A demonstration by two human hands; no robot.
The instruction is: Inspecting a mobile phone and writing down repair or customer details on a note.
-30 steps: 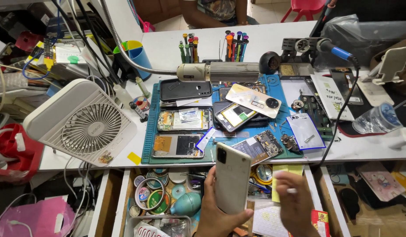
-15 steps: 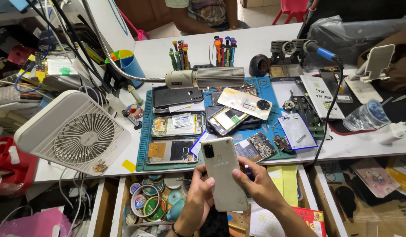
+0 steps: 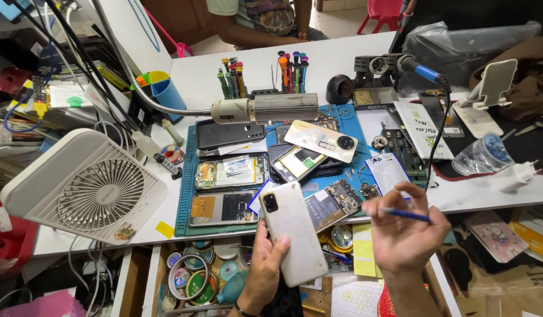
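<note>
The left hand (image 3: pixel 265 267) grips a white phone (image 3: pixel 293 230) back-up; the right hand (image 3: pixel 403 235) pinches a thin blue tool (image 3: pixel 405 215) beside it, above opened phones (image 3: pixel 227 191) on the worktop (image 3: pixel 318 64).

person across desk (image 3: pixel 256 20): being cut off above the chest by the top edge
white phone (image 3: pixel 295 232): screen side facing away
blue tool (image 3: pixel 407 215): tip being hidden by fingers

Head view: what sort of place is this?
Most likely a phone repair bench. Opened phones lie on a blue work mat, screwdrivers stand in a rack, and the left hand holds a white phone back-up.
</note>
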